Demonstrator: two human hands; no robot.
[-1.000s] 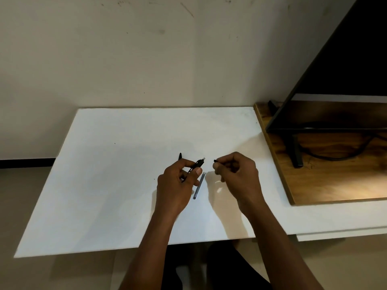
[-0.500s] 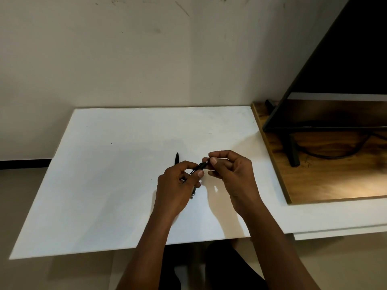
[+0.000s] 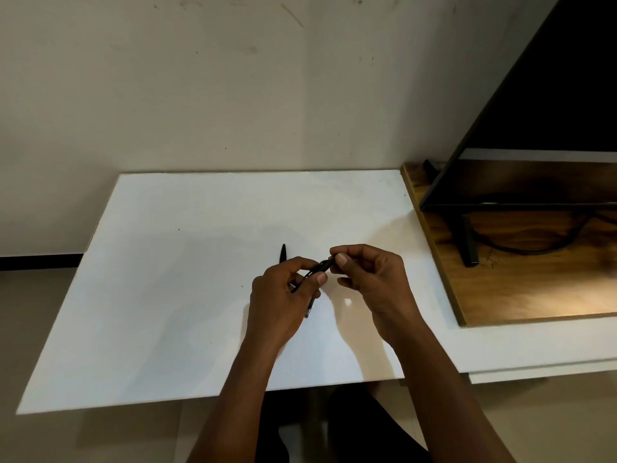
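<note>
Just above the near half of the white table, both forearms reach forward and the hands meet. The left hand curls thumb and fingers round a slim black pen part that slants up to the right. The right hand pinches its upper end between thumb and forefinger. Beneath the left hand a grey tube lies partly hidden. Just beyond that hand lies a black pointed piece. Well right of the right hand, a dark screen stands on a wooden board.
</note>
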